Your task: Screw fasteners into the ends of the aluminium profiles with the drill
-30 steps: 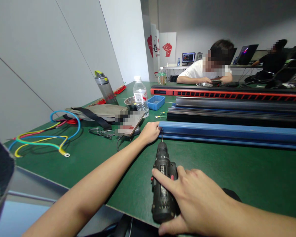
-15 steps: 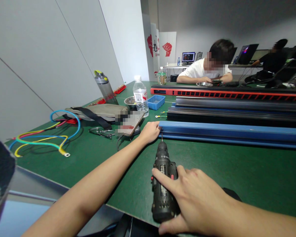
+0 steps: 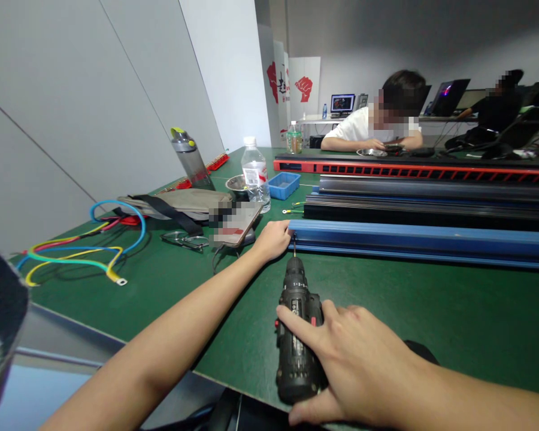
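— What has the right hand [image 3: 359, 365] got?
— The black drill [image 3: 297, 335]. Its fingers are closed round the grip, with the forefinger laid across the body.
— And the left hand [image 3: 273, 239]?
— Its fingers are curled over the end of the blue rail [image 3: 422, 239] on the green table [image 3: 431, 311]. The drill's bit meets the rail just beside those fingertips.

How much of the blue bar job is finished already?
Nothing finished shows: no driven screw is visible from here. In hand: the left hand steadies the end of the blue rail, and the right hand grips the black drill, its bit at that end. Possibly left: the black rails and the red rail behind, which no hand touches.
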Tool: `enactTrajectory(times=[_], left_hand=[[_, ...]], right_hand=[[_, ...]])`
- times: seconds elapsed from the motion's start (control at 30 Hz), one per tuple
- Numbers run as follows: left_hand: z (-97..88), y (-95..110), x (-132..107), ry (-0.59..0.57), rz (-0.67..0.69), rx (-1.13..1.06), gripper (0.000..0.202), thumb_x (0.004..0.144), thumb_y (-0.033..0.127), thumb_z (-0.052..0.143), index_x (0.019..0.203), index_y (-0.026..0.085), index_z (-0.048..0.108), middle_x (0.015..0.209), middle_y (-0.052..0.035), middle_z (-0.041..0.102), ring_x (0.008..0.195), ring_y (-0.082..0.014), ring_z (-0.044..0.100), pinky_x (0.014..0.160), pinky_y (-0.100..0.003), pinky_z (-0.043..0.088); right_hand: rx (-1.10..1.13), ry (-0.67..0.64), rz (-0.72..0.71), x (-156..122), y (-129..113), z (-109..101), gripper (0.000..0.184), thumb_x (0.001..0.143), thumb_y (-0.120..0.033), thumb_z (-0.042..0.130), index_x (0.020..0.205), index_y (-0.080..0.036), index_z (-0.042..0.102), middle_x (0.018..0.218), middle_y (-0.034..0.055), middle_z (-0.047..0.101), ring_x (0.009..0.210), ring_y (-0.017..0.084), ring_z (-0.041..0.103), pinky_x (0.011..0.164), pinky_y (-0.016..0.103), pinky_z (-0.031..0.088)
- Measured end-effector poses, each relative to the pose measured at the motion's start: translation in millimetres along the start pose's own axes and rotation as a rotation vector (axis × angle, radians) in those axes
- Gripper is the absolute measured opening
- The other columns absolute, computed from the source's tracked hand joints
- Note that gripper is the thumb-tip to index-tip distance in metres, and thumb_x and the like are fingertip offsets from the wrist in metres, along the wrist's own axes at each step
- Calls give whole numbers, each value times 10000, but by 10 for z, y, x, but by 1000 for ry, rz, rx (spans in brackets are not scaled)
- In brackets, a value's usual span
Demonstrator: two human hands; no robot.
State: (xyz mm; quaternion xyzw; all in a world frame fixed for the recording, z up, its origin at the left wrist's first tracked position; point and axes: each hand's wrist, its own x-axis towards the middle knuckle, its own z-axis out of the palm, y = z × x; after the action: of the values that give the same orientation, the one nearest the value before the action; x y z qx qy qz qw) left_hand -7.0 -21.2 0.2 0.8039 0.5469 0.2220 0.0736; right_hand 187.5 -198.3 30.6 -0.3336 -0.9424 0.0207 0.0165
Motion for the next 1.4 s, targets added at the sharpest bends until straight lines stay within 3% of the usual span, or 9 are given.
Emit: enactTrajectory(times=[1.4], left_hand=[[1,-6,1,16,1,0,349,906,210,376,781,152,697,821,-105,727,766,-221,640,701,-281,441]], right_hand=[[20,6,-6,1,-5,-22,1101,682,-890,465,1540,-229,266,864,152,635,751,342,640,587,380,475]])
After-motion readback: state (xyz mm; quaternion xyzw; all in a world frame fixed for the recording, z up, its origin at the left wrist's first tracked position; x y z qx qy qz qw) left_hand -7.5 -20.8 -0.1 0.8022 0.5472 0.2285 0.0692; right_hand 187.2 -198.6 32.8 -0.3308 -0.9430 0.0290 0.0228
